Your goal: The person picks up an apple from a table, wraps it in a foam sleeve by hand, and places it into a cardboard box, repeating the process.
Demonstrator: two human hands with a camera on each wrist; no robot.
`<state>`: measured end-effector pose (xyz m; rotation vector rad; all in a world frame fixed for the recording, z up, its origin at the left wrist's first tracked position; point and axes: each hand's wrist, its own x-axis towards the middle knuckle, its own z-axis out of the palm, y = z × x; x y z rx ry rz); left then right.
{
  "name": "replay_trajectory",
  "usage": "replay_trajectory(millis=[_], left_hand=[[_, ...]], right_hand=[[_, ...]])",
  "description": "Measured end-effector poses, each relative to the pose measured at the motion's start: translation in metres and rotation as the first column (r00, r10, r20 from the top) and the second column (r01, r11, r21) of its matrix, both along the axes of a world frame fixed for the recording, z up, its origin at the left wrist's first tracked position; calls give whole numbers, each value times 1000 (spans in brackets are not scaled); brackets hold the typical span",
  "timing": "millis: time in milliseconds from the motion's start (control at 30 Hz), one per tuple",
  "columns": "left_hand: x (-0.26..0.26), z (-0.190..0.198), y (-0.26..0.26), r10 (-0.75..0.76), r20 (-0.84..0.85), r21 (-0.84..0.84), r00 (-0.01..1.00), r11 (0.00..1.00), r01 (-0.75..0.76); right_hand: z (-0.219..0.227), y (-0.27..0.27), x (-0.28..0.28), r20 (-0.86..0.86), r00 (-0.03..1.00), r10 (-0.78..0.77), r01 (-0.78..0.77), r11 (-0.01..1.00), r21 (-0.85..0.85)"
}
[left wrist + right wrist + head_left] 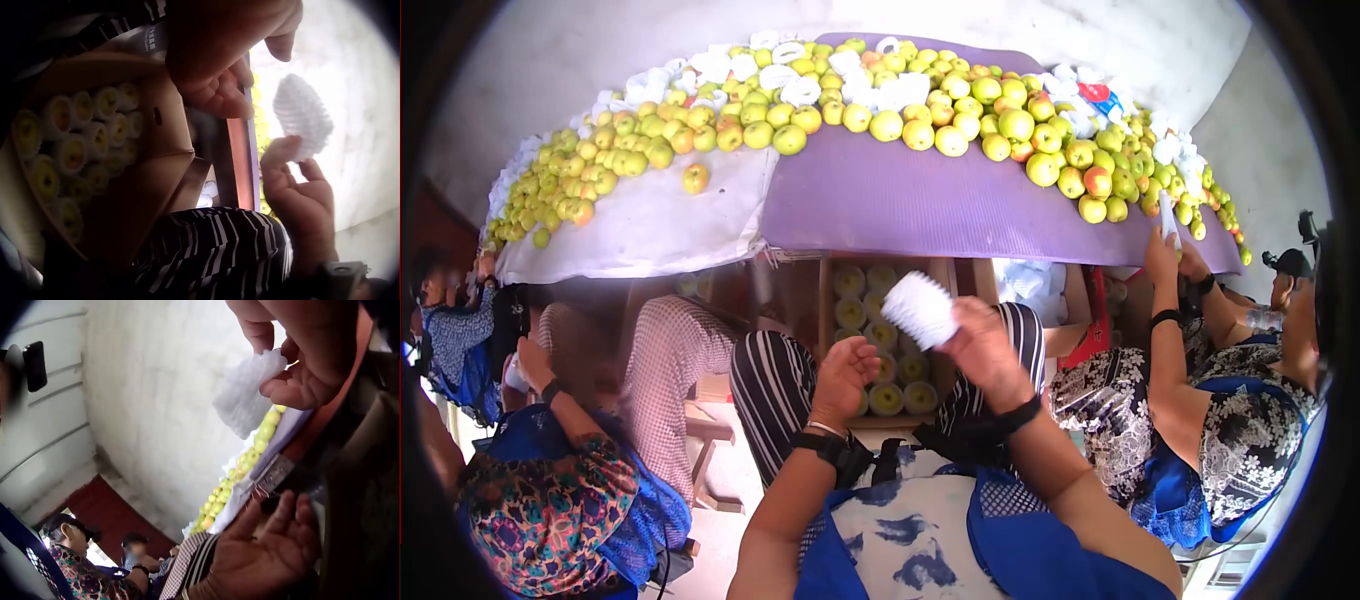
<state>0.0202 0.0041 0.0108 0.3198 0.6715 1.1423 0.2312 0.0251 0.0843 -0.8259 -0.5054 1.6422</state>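
My right hand (pixel 988 345) pinches a white foam net sleeve (pixel 919 310) between thumb and fingers, raised above my lap. In the right wrist view the sleeve (pixel 247 394) hangs flattened from the fingertips, with no fruit showing in it. To its left, my left hand (pixel 845 378) is held palm up with loosely bent fingers and nothing in it; the right wrist view shows its palm (pixel 262 562) bare. Below both hands stands an open cardboard box (pixel 169 137). Rows of apples (pixel 72 156) in white foam sleeves fill part of it.
Ahead, a padded table with a purple cover (pixel 880 200) bears a long heap of loose green-yellow apples (pixel 1015 125) and white foam sleeves (pixel 800 92). Another box (pixel 1075 310) with white sleeves stands at the right. People sit close on both sides.
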Motion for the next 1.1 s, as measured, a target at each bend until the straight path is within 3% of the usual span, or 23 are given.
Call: replay_trajectory(millis=[133, 267, 367, 400, 433, 467, 500, 533, 600, 667, 800, 867, 1100], left_hand=[[-4, -2, -5, -113, 130, 166, 985, 982, 91], [0, 1, -8, -49, 67, 67, 997, 997, 45], [1, -6, -4, -6, 86, 1, 996, 1000, 6], [1, -10, -4, -9, 1, -11, 1000, 1000, 9], [0, -14, -4, -11, -86, -24, 996, 1000, 9], [0, -19, -4, -10, -86, -22, 996, 1000, 8], [2, -17, -5, 3, -192, -84, 981, 996, -19], [2, -16, -5, 8, -297, -143, 955, 988, -53], [3, -17, -5, -8, -366, -148, 931, 988, -50], [5, -17, -5, -27, -432, -150, 901, 988, -42], [7, -17, -4, -90, -467, -70, 880, 995, 65], [7, -17, -6, -108, -455, -62, 884, 994, 89], [7, -16, -6, -176, -392, -36, 903, 984, 176]], right_hand=[[-59, -14, -38, -60, 986, 157, -161, 984, -72], [-80, -23, -44, 44, 969, 244, -232, 956, -178], [-68, -23, -46, 39, 973, 228, -218, 960, -176], [-69, -24, -47, 43, 973, 228, -217, 961, -174], [-73, -25, -49, 337, 929, 154, -119, 985, -123], [-77, -24, -50, 597, 800, 58, -38, 998, -46], [-79, -22, -51, 596, 801, 58, -39, 998, -45], [-80, -20, -51, 729, 675, -115, -3, 987, 159], [-76, -20, -51, 798, 521, -303, -4, 934, 357], [-64, -23, -52, 867, 425, -261, -253, 885, 390], [-76, -25, -56, 886, 362, -290, -241, 889, 390], [-82, -24, -54, 924, 327, -199, -323, 895, 307], [-83, -25, -53, 967, 195, -162, -373, 900, 226]])
